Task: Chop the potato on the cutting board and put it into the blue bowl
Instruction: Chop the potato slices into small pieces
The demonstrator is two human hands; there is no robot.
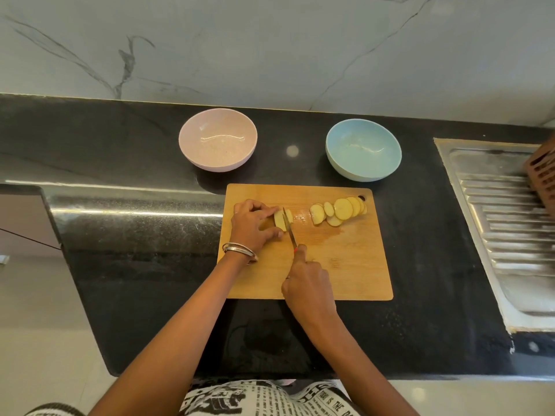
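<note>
The dark tabletop (144,235) carried everything I needed, with a steel sink drainboard (507,223) off at its right end. Nearest me lay the wooden cutting board (345,265), and beyond its far edge stood two bowls, well apart from each other: a pink bowl (218,139) to the left and the blue bowl (363,149) to the right, both with nothing in them. So none of the potato had reached the blue bowl yet; that whole step was left. The chopping, I judged, was well past halfway. A fanned row of cut slices (339,210) lay on the far right part of the board, near its hanging hole. What remained of the potato (281,219) was a short stub on the board's far left part. My left hand (255,223) was curled over that stub, fingertips pressing it down to the board. My right hand (309,288) was closed around the handle of the knife (290,232), forefinger stretched along it, the blade set across the stub's cut end just beside my left fingers. A few more cuts looked to be needed, then the gathering and moving.
</note>
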